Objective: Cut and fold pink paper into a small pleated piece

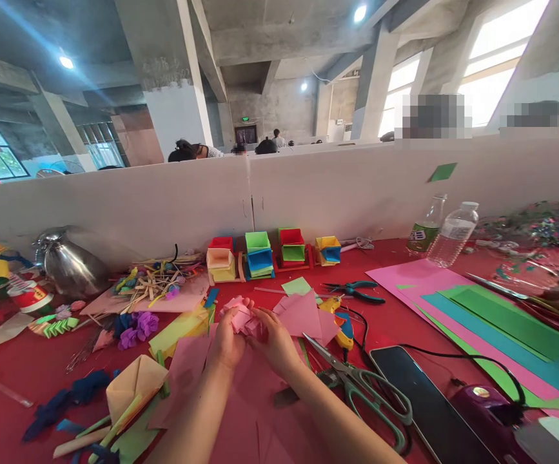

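Grips: my left hand (225, 345) and right hand (276, 348) are both pinching the pink folded paper (243, 319).
Place: it is hanging over the red bench (28, 380), near middle.
Progress: some folds are showing; flat pink sheets (303, 312) are lying unfolded just right.

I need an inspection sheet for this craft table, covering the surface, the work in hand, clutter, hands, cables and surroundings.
Surface: red table, largely covered with paper.
Job's things: folded pink paper piece, held over loose pink sheets.
Clutter: scissors, pliers, glue gun, phone, coloured paper boxes, two bottles, metal pot, large coloured sheets.
Hands: left hand and right hand both pinch the pink piece.
Cables: black cable curves past the phone to a purple device.
Surroundings: white partition; people seated beyond it; concrete hall with windows.
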`<action>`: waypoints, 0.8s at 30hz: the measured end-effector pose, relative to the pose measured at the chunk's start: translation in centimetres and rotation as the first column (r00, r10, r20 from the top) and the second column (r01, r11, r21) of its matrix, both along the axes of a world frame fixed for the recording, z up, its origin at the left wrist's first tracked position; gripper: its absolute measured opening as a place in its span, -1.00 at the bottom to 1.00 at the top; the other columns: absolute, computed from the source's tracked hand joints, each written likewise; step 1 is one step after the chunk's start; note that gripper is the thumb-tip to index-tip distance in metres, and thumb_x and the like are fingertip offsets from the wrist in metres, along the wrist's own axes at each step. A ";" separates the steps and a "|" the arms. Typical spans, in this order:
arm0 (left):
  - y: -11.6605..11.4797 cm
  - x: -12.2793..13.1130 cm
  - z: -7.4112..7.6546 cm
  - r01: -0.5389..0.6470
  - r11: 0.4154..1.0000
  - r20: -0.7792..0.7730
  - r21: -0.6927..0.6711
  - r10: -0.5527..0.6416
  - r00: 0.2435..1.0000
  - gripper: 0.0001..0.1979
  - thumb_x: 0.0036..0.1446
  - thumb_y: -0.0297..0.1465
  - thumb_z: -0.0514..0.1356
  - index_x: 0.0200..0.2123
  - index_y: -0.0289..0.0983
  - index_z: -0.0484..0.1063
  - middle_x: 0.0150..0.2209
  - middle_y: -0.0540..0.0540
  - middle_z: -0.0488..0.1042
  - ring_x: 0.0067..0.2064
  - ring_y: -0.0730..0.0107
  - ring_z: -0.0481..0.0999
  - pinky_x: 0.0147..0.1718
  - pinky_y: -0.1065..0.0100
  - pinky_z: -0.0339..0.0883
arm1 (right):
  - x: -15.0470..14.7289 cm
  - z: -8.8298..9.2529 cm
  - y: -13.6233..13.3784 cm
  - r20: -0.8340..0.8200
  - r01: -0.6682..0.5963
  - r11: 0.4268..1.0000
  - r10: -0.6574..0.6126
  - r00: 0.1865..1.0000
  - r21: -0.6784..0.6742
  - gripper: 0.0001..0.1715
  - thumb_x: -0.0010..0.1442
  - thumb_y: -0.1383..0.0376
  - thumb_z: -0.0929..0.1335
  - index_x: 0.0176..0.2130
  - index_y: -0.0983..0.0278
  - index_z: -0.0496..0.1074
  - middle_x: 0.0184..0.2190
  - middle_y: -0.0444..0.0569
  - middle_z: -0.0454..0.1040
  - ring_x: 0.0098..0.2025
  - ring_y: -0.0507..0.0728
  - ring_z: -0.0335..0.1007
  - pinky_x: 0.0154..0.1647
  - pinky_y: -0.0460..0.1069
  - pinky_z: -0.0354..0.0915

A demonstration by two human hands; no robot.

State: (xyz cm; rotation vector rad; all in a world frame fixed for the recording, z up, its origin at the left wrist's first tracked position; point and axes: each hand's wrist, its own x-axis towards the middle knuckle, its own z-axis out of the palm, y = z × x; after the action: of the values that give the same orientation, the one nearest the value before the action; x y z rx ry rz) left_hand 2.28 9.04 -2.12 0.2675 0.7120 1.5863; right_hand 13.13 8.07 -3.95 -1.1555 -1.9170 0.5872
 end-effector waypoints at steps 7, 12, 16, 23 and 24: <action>0.6 -2.1 0.7 -0.097 0.991 -0.055 0.097 0.102 0.993 -0.81 -0.02 -0.56 0.13 -0.30 -0.27 0.42 -0.24 -0.12 0.50 -0.13 0.36 0.49 -0.17 0.33 0.38 | 1.5 1.8 0.3 0.054 0.027 0.999 -0.025 0.998 -0.043 -0.31 -0.13 0.46 0.35 0.05 0.36 0.26 -0.12 0.16 0.42 -0.11 0.23 0.34 -0.10 0.10 0.26; 0.4 -3.0 1.6 -0.080 0.965 -0.104 0.251 0.110 0.988 -0.65 -0.17 -0.48 0.32 -0.21 -0.23 0.42 -0.23 -0.06 0.50 -0.18 0.37 0.49 -0.12 0.29 0.35 | 3.2 4.6 0.5 -0.092 -0.008 0.996 -0.001 0.996 -0.090 -0.42 0.02 0.33 0.32 0.06 0.28 0.22 -0.16 0.02 0.44 -0.19 0.10 0.39 -0.17 -0.02 0.30; -0.3 -1.8 1.3 0.022 0.933 -0.229 0.360 0.065 0.971 -0.41 -0.32 -0.45 0.41 -0.11 -0.22 0.39 -0.20 -0.10 0.49 -0.16 0.30 0.49 -0.08 0.26 0.30 | 2.8 6.3 0.1 -0.359 -0.164 0.985 0.131 0.924 -0.062 -0.42 0.06 0.25 0.34 0.07 0.29 0.21 -0.12 0.03 0.42 -0.13 0.10 0.38 -0.16 -0.02 0.31; -0.8 -1.2 1.0 0.089 0.885 -0.503 0.457 0.175 0.846 -0.47 -0.18 -0.29 0.36 -0.06 -0.23 0.40 0.03 -0.20 0.37 0.09 0.09 0.31 0.02 0.25 0.20 | 1.3 6.2 0.4 -0.210 -0.187 0.973 0.212 0.954 0.133 -0.53 0.05 0.28 0.37 -0.01 0.25 0.34 -0.08 0.04 0.39 -0.04 0.12 0.32 -0.02 0.03 0.25; -0.9 -1.2 1.1 0.072 0.889 -0.524 0.453 0.201 0.828 -0.49 -0.17 -0.28 0.35 -0.08 -0.23 0.41 0.02 -0.19 0.38 0.08 0.09 0.32 0.02 0.26 0.20 | 1.3 6.1 0.5 -0.201 -0.195 0.972 0.219 0.955 0.135 -0.53 0.05 0.29 0.37 0.00 0.24 0.34 -0.07 0.04 0.39 -0.04 0.12 0.32 -0.01 0.03 0.25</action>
State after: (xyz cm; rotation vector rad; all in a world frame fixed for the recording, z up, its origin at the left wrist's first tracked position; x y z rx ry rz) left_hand 1.05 8.14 -1.01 1.1110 0.7839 1.7439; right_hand 14.39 8.58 2.14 -0.7898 -1.8692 0.6777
